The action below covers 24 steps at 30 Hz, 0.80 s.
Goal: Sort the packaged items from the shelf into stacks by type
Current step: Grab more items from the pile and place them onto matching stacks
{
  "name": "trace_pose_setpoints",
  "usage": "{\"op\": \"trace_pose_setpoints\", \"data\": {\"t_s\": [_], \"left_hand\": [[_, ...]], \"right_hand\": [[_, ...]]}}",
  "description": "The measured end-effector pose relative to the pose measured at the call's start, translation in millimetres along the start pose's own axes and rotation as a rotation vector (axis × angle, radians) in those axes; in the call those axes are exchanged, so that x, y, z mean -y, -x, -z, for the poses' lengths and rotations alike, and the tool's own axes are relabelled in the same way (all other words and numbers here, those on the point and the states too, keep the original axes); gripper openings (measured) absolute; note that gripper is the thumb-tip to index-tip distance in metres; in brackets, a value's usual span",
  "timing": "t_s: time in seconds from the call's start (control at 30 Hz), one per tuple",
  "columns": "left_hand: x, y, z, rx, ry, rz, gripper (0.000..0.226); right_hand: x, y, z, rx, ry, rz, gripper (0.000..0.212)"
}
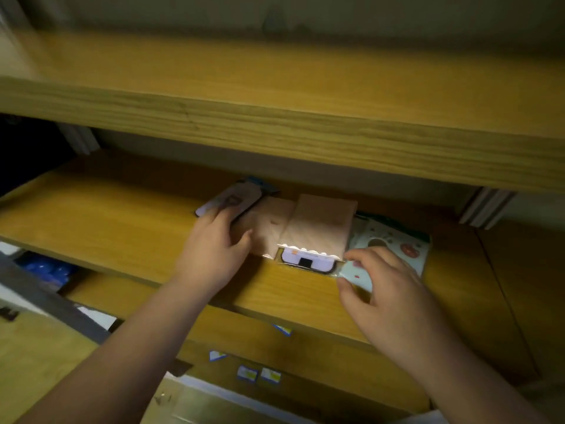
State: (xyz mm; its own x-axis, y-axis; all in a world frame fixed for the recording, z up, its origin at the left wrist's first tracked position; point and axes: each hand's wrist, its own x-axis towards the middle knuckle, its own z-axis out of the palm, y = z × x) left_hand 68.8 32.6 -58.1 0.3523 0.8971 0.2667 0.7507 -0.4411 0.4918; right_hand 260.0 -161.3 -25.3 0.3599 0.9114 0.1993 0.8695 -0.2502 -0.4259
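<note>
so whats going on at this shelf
A person is sorting flat packaged items on a wooden shelf. The left hand rests on a purple-edged packet and the tan packet beside it. The right hand pinches the near corner of a pale packet with dots. A tan pouch lies between the hands over a white and purple item.

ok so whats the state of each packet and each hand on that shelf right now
left hand: fingers on the left packet, thumb against the pink stack
left packet: lying flat, angled
pink packets: two overlapping, flat
patterned packet: flat, near corner pinched
right hand: pinching the patterned packet
shelf: holds all packets
</note>
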Motion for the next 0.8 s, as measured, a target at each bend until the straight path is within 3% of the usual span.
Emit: {"op": "trace_pose_setpoints", "data": {"t_s": [0.07, 0.23, 0.37, 0.53, 0.67, 0.8], "left_hand": [[14.6, -29.3, -0.7, 0.018, -0.043, 0.021, 0.059], [36.7, -76.4, -3.4, 0.238, -0.367, 0.071, 0.079], [43.2, -82.5, -1.9, 0.199, -0.410, -0.051, 0.081], [48.1, -88.7, 8.4, 0.278, -0.398, 0.026, 0.123], [50.1, -85.1, 22.8, 0.333, -0.156, 0.148, 0.132], [55.3, -67.4, 34.2, 0.241, 0.284, 0.297, 0.101]], "right_hand": [[7.8, -2.1, -6.8, -0.014, 0.005, -0.027, 0.044], [25.0, -7.2, -18.1, -0.036, -0.023, -0.082, 0.045], [35.6, -9.0, -24.8, -0.060, -0.040, -0.103, 0.044], [37.0, -6.0, -29.9, -0.073, -0.035, -0.129, 0.043], [31.0, -5.0, -29.1, -0.088, -0.039, -0.186, 0.043], [20.8, -8.5, -27.1, -0.138, -0.050, -0.250, 0.041]]}}
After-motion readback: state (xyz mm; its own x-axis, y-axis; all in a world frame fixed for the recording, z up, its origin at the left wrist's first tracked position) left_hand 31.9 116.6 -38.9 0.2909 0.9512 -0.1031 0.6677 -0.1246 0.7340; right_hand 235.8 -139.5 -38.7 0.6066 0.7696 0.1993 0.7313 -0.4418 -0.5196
